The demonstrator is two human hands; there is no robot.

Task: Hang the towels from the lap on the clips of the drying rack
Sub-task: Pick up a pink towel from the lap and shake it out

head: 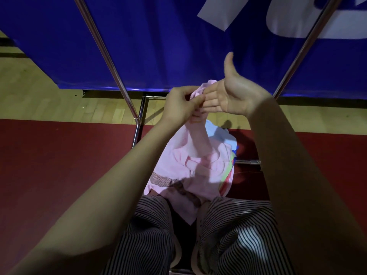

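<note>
Striped trousers [228, 235] cradle soft pink towel [190, 161]; left grip [180, 105] pinches its crumpled top, right grip [236, 94] spread flat.

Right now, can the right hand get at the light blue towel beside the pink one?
Probably yes. The right hand is open, its fingers only touching the pink towel that the left hand pinches, and the light blue towel shows uncovered just below it.

Bare forearms, no sleeves; black-and-white striped trousers [234, 239] on both legs
</note>
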